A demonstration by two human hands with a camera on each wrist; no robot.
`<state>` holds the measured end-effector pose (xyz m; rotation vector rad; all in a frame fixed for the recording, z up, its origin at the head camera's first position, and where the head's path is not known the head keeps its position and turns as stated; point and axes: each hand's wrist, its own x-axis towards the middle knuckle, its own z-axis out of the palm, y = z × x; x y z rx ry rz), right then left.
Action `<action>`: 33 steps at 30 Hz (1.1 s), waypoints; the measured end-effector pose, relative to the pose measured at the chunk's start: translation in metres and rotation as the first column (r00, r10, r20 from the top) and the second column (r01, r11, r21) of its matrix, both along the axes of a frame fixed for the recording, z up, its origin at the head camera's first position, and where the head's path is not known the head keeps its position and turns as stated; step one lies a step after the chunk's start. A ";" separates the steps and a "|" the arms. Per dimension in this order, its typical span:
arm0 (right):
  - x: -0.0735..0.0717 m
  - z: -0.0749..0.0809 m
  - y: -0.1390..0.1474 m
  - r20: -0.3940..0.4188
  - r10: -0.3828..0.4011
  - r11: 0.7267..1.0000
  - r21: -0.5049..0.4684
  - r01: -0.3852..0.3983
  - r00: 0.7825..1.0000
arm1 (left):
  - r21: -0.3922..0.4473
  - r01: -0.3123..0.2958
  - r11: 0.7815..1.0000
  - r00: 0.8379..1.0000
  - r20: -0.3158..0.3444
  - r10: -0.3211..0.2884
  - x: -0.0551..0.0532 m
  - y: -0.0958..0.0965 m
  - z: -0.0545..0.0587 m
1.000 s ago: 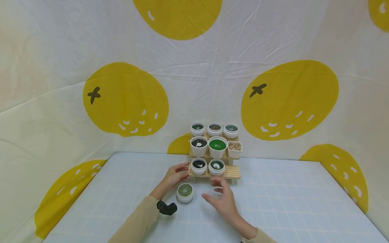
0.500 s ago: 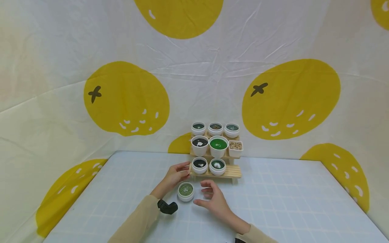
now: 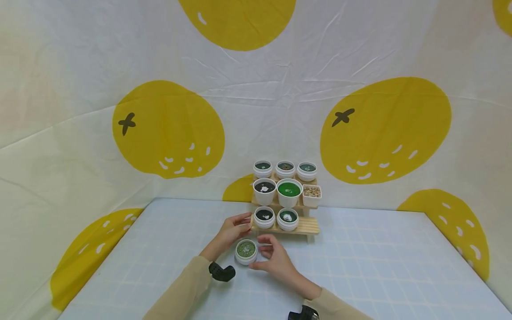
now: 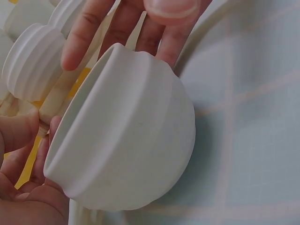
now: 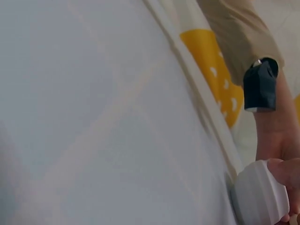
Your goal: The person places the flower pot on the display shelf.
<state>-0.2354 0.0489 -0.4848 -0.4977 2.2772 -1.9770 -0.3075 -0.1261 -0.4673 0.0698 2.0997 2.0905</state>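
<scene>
My left hand [image 3: 230,233] holds the left end of the lowest step of a wooden tiered stand [image 3: 308,225], pinching its edge between thumb and fingers in the left wrist view. In front of the stand, a small white bowl [image 3: 246,252] with speckled green contents sits upright on the table. My right hand [image 3: 278,262] is at the bowl's right side, fingers spread and slightly bent, fingertips close to its rim. The left wrist view has the bowl [image 4: 126,131] large, with right-hand fingers [image 4: 84,33] beyond it. In the right wrist view the bowl [image 5: 260,194] is partly cut off.
On the lowest step stand a bowl with dark contents [image 3: 264,224] and a green one [image 3: 287,225]. Behind them are two taller cups and a square dish of grainy bits [image 3: 311,202]. Several small bowls line the top step. A fruit-print cloth [image 3: 272,111] hangs behind.
My right hand has moved left, up to the bowl's right side. My left hand stays on the stand's end, and the bowl stays on the table.
</scene>
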 end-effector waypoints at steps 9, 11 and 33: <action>-0.001 0.004 -0.009 -0.009 0.042 0.999 -0.014 -0.042 0.999 | -0.014 0.022 1.000 1.000 -0.011 -0.023 0.002 -0.001 0.002; -0.001 0.004 -0.010 -0.006 0.048 0.999 -0.008 -0.048 0.999 | -0.013 0.027 1.000 1.000 -0.013 -0.027 0.002 -0.001 0.002; -0.005 0.001 -0.016 -0.052 0.030 0.993 0.112 -0.024 0.998 | -0.025 0.034 0.999 0.999 -0.030 -0.035 0.002 -0.001 0.002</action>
